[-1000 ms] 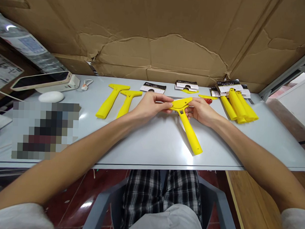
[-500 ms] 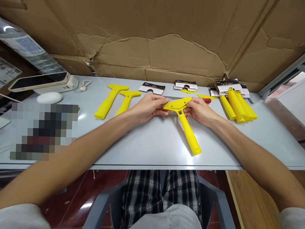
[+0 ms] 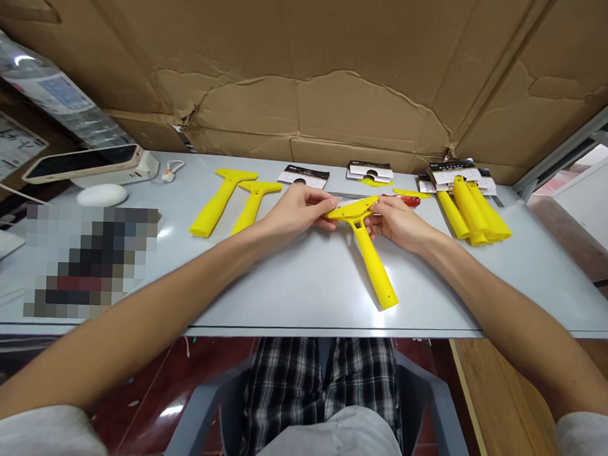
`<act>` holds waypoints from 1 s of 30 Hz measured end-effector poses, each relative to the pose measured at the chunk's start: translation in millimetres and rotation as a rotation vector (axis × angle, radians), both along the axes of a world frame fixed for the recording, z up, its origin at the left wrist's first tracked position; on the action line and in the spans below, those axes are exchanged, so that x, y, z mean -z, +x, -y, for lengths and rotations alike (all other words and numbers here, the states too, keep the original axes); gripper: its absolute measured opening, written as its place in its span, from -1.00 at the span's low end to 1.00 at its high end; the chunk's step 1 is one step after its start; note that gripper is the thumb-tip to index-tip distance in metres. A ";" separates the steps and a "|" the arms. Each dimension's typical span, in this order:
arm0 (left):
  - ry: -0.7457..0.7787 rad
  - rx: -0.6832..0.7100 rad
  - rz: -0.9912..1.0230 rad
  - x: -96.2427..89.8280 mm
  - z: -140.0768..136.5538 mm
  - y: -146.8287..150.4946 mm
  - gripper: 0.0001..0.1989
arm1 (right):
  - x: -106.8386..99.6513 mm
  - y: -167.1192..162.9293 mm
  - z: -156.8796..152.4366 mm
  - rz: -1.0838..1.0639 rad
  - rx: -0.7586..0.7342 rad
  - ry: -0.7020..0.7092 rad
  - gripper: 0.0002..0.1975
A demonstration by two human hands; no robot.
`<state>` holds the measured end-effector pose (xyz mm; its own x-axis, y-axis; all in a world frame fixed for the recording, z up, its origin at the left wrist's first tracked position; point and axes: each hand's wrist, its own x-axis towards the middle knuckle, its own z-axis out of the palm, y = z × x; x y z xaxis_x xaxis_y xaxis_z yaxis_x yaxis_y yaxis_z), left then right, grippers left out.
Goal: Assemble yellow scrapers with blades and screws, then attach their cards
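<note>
Both hands pinch the yellow scraper (image 3: pixel 366 247) by its wide head: left hand (image 3: pixel 297 211) and right hand (image 3: pixel 398 221) at opposite ends, fingers closed on it, handle pointing back toward the person over the desk (image 3: pixel 282 287).

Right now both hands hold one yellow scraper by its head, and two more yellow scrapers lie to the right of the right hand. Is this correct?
Not quite. The head view shows the two loose scrapers lying left of the left hand. Both hands do hold the yellow scraper by its head; the right hand grips the other end.
</note>
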<state>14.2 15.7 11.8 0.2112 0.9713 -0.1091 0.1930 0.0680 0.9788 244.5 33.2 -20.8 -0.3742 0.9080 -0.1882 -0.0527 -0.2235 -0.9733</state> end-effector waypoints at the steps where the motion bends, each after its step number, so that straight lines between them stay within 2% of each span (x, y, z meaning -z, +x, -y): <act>1: 0.005 -0.012 0.012 0.9 -0.2 0.1 -0.81 | 0.7 -0.5 -0.4 -0.005 0.008 -0.003 -0.96; 5: 0.055 -0.007 0.059 5.9 0.4 0.1 -0.72 | 4.4 -1.3 -2.2 -0.031 0.012 0.007 -0.93; 8: -0.040 0.025 0.054 8.1 2.6 3.0 -0.67 | 5.9 -0.9 -2.7 -0.038 0.012 0.007 -0.91; 10: -0.086 0.013 0.049 7.9 4.6 5.8 -0.70 | 6.0 -0.5 -2.4 -0.031 0.010 0.014 -0.91; 13: -0.061 -0.003 0.020 4.5 5.8 6.0 -0.74 | 4.7 -0.1 -1.5 -0.022 0.004 0.023 -0.91; 19: 0.076 0.128 -0.170 -4.5 -11.8 -24.4 -0.55 | -0.2 -2.3 1.1 -0.036 0.071 -0.008 -0.93; 22: 0.097 0.214 -0.184 -4.4 -23.0 -38.4 -0.66 | -1.6 -4.3 1.8 -0.031 0.107 -0.013 -0.94; 25: 0.073 0.156 -0.103 -4.1 -27.4 -39.0 -0.90 | -1.1 -4.6 1.0 -0.053 0.145 -0.020 -0.92; 27: -0.004 0.063 0.013 -5.7 -27.4 -34.8 -0.94 | -0.5 -3.8 0.1 -0.072 0.170 -0.026 -0.88; 28: -0.038 0.018 0.081 -6.9 -26.9 -32.5 -0.89 | -0.4 -3.4 0.0 -0.081 0.173 -0.025 -0.85; 30: -0.062 -0.043 0.208 -8.9 -25.4 -28.3 -0.67 | -0.8 -3.4 0.7 -0.105 0.161 -0.013 -0.82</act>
